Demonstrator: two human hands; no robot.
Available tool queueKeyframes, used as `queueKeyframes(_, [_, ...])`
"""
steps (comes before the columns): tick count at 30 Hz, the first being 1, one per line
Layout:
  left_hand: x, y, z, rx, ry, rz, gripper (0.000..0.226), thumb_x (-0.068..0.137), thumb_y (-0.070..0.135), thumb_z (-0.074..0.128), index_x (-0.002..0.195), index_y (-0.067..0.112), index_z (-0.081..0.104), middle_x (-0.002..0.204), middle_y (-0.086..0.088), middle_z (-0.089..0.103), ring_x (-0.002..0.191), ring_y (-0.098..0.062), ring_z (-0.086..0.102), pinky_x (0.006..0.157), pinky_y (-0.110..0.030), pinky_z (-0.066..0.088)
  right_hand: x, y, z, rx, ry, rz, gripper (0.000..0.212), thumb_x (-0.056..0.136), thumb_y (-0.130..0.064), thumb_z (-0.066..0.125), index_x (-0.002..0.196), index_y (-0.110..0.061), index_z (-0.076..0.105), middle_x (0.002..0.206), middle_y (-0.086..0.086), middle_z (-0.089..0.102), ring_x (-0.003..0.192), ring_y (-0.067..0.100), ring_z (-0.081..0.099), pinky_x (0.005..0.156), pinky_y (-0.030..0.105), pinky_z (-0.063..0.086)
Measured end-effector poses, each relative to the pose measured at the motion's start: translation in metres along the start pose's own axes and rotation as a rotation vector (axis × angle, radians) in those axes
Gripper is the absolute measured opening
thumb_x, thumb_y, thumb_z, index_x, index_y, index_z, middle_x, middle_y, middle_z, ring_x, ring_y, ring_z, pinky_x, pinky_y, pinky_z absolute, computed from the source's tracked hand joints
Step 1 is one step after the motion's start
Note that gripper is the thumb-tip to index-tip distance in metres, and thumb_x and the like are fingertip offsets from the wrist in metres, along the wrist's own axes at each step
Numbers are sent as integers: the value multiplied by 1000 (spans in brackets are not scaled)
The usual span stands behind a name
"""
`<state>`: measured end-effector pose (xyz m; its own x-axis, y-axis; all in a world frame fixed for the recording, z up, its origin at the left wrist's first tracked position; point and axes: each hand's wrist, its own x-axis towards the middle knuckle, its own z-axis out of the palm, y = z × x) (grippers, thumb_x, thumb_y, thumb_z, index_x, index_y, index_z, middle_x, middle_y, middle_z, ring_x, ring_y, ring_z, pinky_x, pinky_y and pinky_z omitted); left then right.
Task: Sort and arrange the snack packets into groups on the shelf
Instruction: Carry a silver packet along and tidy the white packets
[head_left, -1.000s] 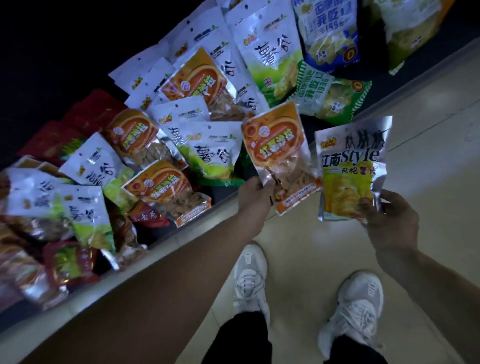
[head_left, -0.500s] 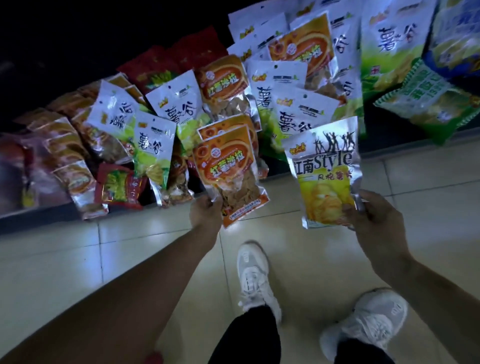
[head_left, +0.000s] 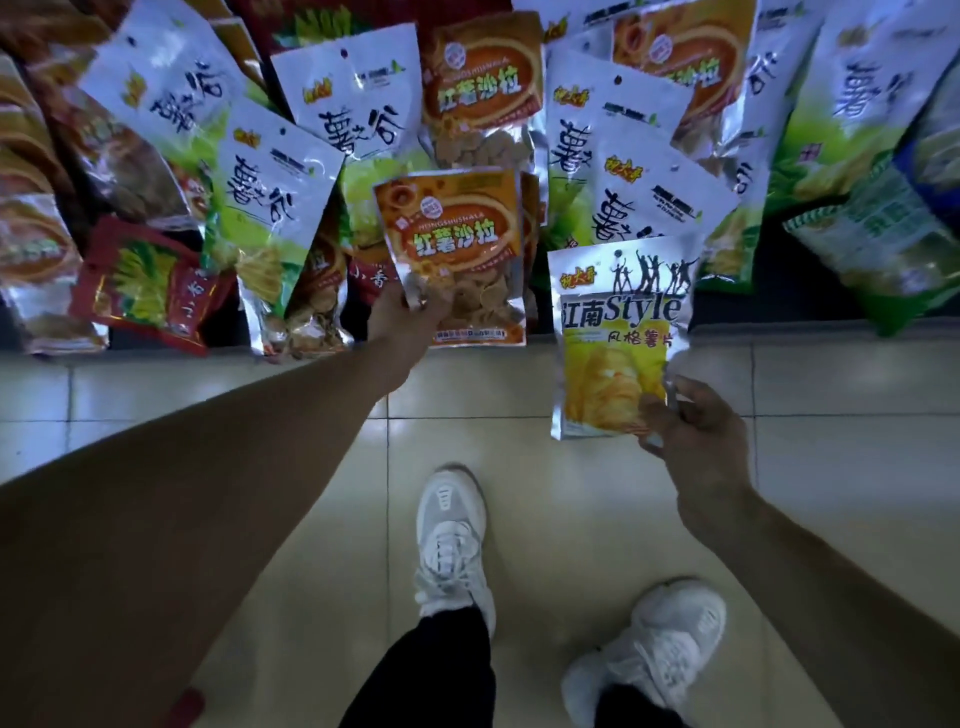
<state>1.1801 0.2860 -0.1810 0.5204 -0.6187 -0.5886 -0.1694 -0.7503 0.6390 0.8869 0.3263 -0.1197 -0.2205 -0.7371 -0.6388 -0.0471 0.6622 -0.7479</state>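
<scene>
My left hand (head_left: 402, 317) grips the lower left corner of an orange snack packet (head_left: 452, 244), held upright just over the shelf's front edge. My right hand (head_left: 691, 431) pinches the lower right corner of a silver and yellow "Style" chips packet (head_left: 613, 332), held above the floor in front of the shelf. Behind them the low dark shelf (head_left: 779, 296) is covered with overlapping packets: several white and green ones (head_left: 270, 176), more orange ones (head_left: 478, 88), and a red packet (head_left: 150, 286) at the left.
Green ridged packets (head_left: 883, 234) lie at the far right of the shelf, brownish ones (head_left: 31, 218) at the far left. Pale floor tiles (head_left: 156, 384) run in front of the shelf. My two white shoes (head_left: 452, 540) stand below.
The view has swung and moved closer to the shelf. Both hands, still holding their packets, have moved toward the shelf; the orange packet now overlaps the packets at the front edge.
</scene>
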Motion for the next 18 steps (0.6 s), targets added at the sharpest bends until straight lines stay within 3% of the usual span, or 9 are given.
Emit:
queueKeyframes(3, [-18,-3,2,-46,58,2,54,83,36,77,126,12,56,107,0,63,97,-18,57,76,-26,42,-5,-7,4,-43,-2,24,19,89,-4,68,93,-22,65,82,-4,68,79,19,63,75,39,55])
queueKeyframes(6, [-51,-10,-1,-95,143,-25,43,80,29,79,114,10,61,102,3,64,94,-18,60,76,-26,41,-11,-19,6,-46,-56,49,23,89,-4,68,94,-26,66,88,1,68,83,22,63,72,38,52])
queueKeyframes(9, [-93,-4,2,-297,-42,-57,16,81,18,79,94,17,70,93,8,69,88,-9,62,78,-26,45,-13,-35,10,-45,-131,94,24,89,-2,67,94,-26,67,88,-1,68,84,21,64,71,34,52])
queueKeyframes(11, [-113,3,4,-407,-224,-96,19,82,23,80,98,19,73,99,4,75,95,-10,67,84,-29,48,-12,-44,15,-70,-213,114,24,89,-3,67,92,-27,68,88,-1,69,88,21,65,74,36,53])
queueKeyframes(14, [-130,11,7,-499,-420,-128,26,86,26,75,112,25,71,112,2,75,105,-29,70,90,-48,56,-5,-46,23,-177,-358,178,25,89,-12,70,112,-23,68,109,9,71,103,24,67,78,37,55])
queueKeyframes(16, [-130,10,14,-527,-408,-113,26,85,21,76,110,22,72,106,-3,77,99,-50,67,86,-66,52,5,-43,26,-253,-431,218,32,90,-13,69,122,-19,66,110,9,72,102,24,69,77,34,54])
queueKeyframes(18, [-130,7,20,-534,-316,-114,22,84,15,77,106,20,74,100,-3,78,95,-52,67,82,-65,54,19,-45,23,-328,-457,181,33,91,-15,68,123,-17,66,103,7,73,92,23,68,77,33,53])
